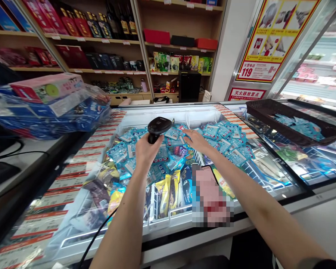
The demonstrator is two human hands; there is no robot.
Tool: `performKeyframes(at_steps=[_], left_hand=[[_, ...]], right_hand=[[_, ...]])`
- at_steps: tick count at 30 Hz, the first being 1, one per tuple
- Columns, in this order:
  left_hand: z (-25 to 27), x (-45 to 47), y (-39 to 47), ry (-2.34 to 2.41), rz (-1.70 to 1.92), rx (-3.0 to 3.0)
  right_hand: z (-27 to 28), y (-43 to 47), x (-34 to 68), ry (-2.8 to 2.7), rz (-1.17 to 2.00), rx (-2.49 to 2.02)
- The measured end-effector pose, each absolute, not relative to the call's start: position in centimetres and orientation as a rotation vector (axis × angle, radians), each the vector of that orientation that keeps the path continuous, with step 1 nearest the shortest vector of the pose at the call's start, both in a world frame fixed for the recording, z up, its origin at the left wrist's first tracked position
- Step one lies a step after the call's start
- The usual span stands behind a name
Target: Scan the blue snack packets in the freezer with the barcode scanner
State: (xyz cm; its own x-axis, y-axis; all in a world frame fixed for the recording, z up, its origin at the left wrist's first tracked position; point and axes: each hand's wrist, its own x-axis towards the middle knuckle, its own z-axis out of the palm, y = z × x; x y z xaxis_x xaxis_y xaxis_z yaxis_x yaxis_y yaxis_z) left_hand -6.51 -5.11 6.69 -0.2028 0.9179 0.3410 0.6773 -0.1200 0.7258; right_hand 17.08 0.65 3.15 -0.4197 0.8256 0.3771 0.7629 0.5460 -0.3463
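Note:
My left hand [149, 149] is wrapped round the handle of a black barcode scanner [159, 125], its head above the small blue packets [119, 152] spread over the glass freezer top. From the scanner side a black cable [96, 233] runs down past my left forearm. Reaching over the pile, my right hand [196, 141] has its fingers stretched out, tips at the packets near the middle. More blue packets [232, 140] lie to the right of that hand. A phone-like pink object [210, 186], partly pixelated, lies under my right forearm.
Through the glass show wire baskets with wrapped ice creams [169, 192]. A dark brown basket [259, 112] holding blue packets stands at right. Bagged boxes [47, 106] are piled at left. Price labels [53, 194] line the freezer's left side; shelves stand behind.

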Motion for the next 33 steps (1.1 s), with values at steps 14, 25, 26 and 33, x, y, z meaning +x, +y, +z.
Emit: performKeyframes(at_steps=[14, 25, 26, 33], left_hand=[[6.8, -6.6, -5.2, 1.86, 1.216, 1.742], [6.9, -6.4, -5.3, 1.841, 1.192, 1.795], [6.9, -6.4, -5.3, 1.843, 1.188, 1.8], [6.9, -6.3, -5.1, 1.85, 1.17, 1.835]], right_hand=[[4.1, 2.4, 14.3, -2.289, 0.022, -1.593], [3.5, 3.0, 16.7, -2.456, 0.384, -1.346], [3.6, 2.9, 16.7, -2.431, 0.361, -1.386], [5.0, 0.5, 18.0, -2.091, 0.229, -1.599]])
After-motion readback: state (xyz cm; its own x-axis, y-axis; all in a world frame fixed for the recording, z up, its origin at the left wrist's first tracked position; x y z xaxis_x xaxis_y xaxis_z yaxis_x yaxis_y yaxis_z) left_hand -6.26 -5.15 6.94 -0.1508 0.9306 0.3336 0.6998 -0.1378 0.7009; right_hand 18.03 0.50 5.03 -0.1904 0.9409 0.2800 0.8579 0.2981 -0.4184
